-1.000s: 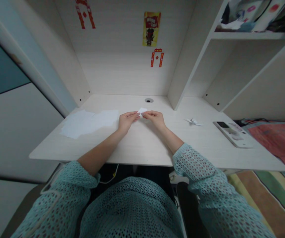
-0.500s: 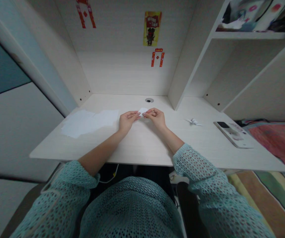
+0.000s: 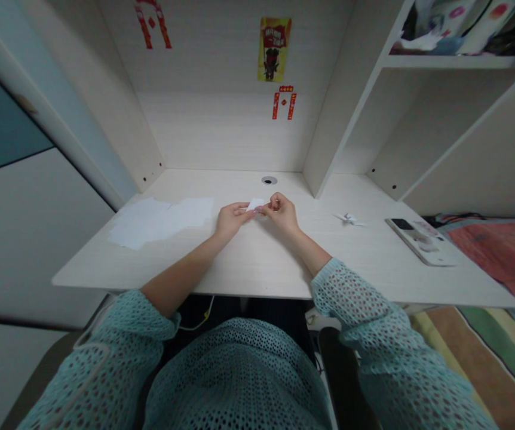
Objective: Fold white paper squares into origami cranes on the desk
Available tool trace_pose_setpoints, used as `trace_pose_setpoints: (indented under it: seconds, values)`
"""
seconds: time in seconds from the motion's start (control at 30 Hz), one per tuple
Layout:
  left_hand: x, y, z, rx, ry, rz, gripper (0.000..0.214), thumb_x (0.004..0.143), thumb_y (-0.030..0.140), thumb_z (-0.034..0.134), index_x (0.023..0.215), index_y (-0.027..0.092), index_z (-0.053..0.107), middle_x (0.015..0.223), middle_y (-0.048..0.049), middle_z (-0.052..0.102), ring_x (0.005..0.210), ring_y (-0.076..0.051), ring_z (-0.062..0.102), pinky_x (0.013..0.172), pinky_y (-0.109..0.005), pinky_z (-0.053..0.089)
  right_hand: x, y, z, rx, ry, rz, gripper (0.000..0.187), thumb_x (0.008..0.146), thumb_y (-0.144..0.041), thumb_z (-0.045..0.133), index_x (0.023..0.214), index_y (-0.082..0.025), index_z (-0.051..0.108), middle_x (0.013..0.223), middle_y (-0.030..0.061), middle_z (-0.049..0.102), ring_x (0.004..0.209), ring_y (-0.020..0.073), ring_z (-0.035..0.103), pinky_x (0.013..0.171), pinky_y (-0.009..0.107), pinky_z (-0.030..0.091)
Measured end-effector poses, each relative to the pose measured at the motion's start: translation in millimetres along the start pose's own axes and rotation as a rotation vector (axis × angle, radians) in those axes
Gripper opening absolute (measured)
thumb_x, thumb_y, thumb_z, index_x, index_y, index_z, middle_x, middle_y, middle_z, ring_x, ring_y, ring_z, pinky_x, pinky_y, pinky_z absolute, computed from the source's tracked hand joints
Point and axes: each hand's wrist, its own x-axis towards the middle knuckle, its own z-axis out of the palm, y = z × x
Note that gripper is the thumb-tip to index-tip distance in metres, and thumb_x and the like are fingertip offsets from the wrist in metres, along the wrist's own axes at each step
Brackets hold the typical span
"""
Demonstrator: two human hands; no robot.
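Observation:
A small white piece of paper (image 3: 256, 203), apparently folded, is held between my two hands above the middle of the desk. My left hand (image 3: 230, 218) grips its left side, thumb in front and fingers behind. At its lower right edge, the thumb and index finger of my right hand (image 3: 284, 213) pinch the paper, while the other fingers curl inward. Both thumbs almost meet along the near edge. The exact folds are too small to make out.
White paper sheets (image 3: 159, 222) lie to the left on the desk (image 3: 248, 269). On the right are a folded white paper figure (image 3: 349, 219) and a phone (image 3: 420, 242). An upright panel (image 3: 351, 95) divides the shelving behind. A cable hole (image 3: 269, 180) sits near the back wall.
My right thumb and index finger have shifted to the paper's lower edge, and the right fingers have curled up more. The paper has turned slightly between my hands.

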Motion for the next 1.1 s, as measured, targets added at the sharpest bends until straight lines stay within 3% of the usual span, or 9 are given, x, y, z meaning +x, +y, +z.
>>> trace_pose_setpoints:
  seconds: [0.17, 0.4, 0.63, 0.77, 0.9, 1.1]
  values:
    - [0.5, 0.5, 2.5, -0.078, 0.006, -0.091, 0.050, 0.053, 0.032, 0.082, 0.095, 0.010, 0.065, 0.075, -0.0074, 0.071, 0.067, -0.016, 0.066, 0.077, -0.032, 0.052, -1.8, -6.8, -4.4, -0.251, -0.024, -0.084, 0.035, 0.067, -0.036, 0.069, 0.064, -0.023, 0.037, 0.062, -0.0033, 0.062, 0.058, 0.0142, 0.059, 0.061, 0.028, 0.043]
    - [-2.7, 3.3, 8.6, -0.174, 0.006, -0.121, 0.042, 0.061, 0.024, 0.079, 0.098, 0.009, 0.064, 0.084, -0.0104, 0.072, 0.074, -0.016, 0.068, 0.082, -0.033, 0.051, 2.4, 6.4, 0.7, 0.010, -0.006, 0.009, 0.037, 0.065, -0.038, 0.069, 0.070, -0.025, 0.036, 0.055, -0.0062, 0.056, 0.054, 0.0136, 0.057, 0.053, 0.025, 0.042]
    - [-3.0, 2.9, 8.5, -0.076, -0.053, -0.085, 0.037, 0.068, 0.020, 0.073, 0.103, 0.010, 0.064, 0.084, -0.0090, 0.072, 0.077, -0.017, 0.069, 0.083, -0.033, 0.052, 1.4, 0.1, -6.3, -0.245, 0.007, -0.096, 0.028, 0.069, -0.038, 0.068, 0.070, -0.024, 0.045, 0.061, -0.0044, 0.058, 0.060, 0.0141, 0.059, 0.062, 0.027, 0.043]
    - [1.8, -1.1, 3.3, -0.096, -0.018, -0.088, 0.048, 0.070, 0.018, 0.071, 0.115, 0.010, 0.058, 0.081, -0.0089, 0.073, 0.074, -0.017, 0.069, 0.081, -0.034, 0.053, 0.5, 0.7, 1.4, -0.062, 0.030, -0.048, 0.031, 0.066, -0.042, 0.070, 0.079, -0.024, 0.048, 0.062, -0.0042, 0.061, 0.060, 0.0135, 0.058, 0.062, 0.027, 0.044]
    - [1.4, -1.5, 2.0, -0.105, -0.011, -0.051, 0.053, 0.069, 0.021, 0.072, 0.119, 0.011, 0.056, 0.083, -0.0090, 0.073, 0.075, -0.018, 0.069, 0.080, -0.033, 0.053, -1.6, 3.0, 8.4, 0.187, -0.039, 0.039, 0.045, 0.058, -0.045, 0.075, 0.091, -0.025, 0.051, 0.069, -0.0027, 0.066, 0.065, 0.0146, 0.062, 0.067, 0.028, 0.048]
    - [-0.3, -1.1, 4.5, -0.102, -0.043, -0.059, 0.051, 0.067, 0.024, 0.075, 0.115, 0.011, 0.060, 0.084, -0.0096, 0.073, 0.076, -0.019, 0.069, 0.080, -0.033, 0.053, 0.5, 7.3, 5.3, 0.174, -0.023, 0.134, 0.051, 0.056, -0.045, 0.077, 0.096, -0.022, 0.057, 0.062, -0.0028, 0.066, 0.059, 0.0143, 0.061, 0.067, 0.030, 0.049]
